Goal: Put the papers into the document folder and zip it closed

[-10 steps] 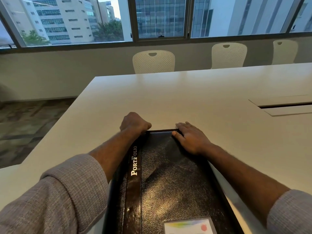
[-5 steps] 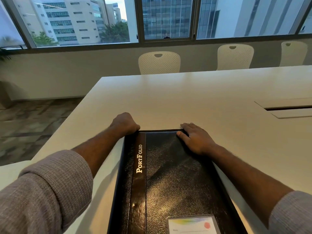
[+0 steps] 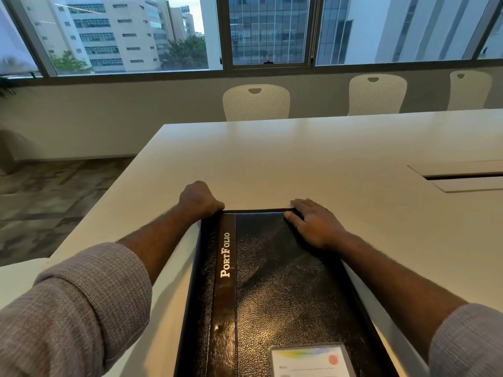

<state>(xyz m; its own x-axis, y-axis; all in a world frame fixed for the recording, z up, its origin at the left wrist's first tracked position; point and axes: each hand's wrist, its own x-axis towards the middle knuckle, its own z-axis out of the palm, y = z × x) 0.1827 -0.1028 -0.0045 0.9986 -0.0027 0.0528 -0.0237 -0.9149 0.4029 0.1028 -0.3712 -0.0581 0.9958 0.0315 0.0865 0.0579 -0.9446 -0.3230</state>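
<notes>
A black leather document folder [image 3: 277,289] marked "PortFolio" lies shut on the white table [image 3: 299,159], running from the near edge away from me. My left hand [image 3: 200,199] is curled into a fist at its far left corner, thumb on the folder's edge; whether it pinches a zipper pull is hidden. My right hand [image 3: 315,223] lies flat with fingers spread on the far right corner of the cover. No loose papers are visible. A name card window [image 3: 310,360] shows on the cover near me.
Three white perforated chairs [image 3: 255,102] stand along the table's far side below the windows. A cable hatch [image 3: 462,175] is set into the tabletop at the right. The table's left edge drops to carpeted floor [image 3: 46,202].
My left fist has slid left along the folder's far edge, from nearer the middle to the far left corner. My right hand stays pressed on the cover. The camera view has shifted slightly.
</notes>
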